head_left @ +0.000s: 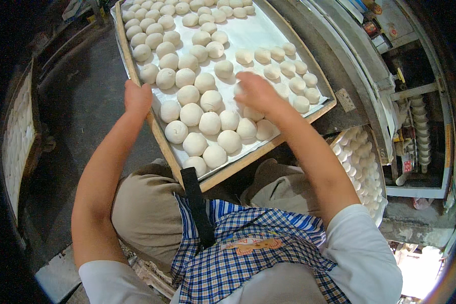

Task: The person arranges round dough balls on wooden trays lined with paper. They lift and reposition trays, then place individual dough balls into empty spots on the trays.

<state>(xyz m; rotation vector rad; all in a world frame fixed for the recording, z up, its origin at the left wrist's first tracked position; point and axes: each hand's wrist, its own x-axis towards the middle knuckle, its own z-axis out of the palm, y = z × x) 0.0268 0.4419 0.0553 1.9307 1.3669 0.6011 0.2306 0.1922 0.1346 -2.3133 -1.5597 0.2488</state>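
Observation:
A large shallow wooden-framed tray (pixel 162 138) slants across my lap, lined with white paper or cloth. Many round white dough balls (pixel 209 123) fill its left side and near end. My left hand (pixel 138 98) is closed over the tray's left wooden edge. Over the middle of the tray, my right hand (pixel 257 93) curls its fingers around a dough ball (pixel 236 89), mostly hidden and slightly blurred. Smaller, flatter dough pieces (pixel 288 68) lie in loose rows to the right of that hand.
Another tray of white dough pieces (pixel 358 164) stands low at my right, beneath a metal-framed shelf (pixel 415 192). A stack of small cup-like items (pixel 420 131) hangs or stands there. At far left is a board covered with pale pieces (pixel 19 147). Dark floor (pixel 86 111) lies beside my left arm.

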